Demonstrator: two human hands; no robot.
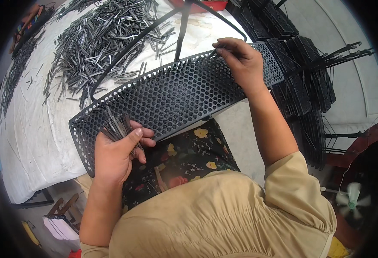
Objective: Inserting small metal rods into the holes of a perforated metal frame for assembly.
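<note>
Black panel (167,96), strip heap (105,38) beyond

No legible lettering — no readable labels, numbers, brands or signs.

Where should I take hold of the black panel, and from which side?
I'd take the panel by its near rim, around the middle, coming from the person's side: that long edge looks bare there. The left hand with its strips covers part of the left end, the right hand reaches over the right part, and the frame crowds the far edge.
</note>
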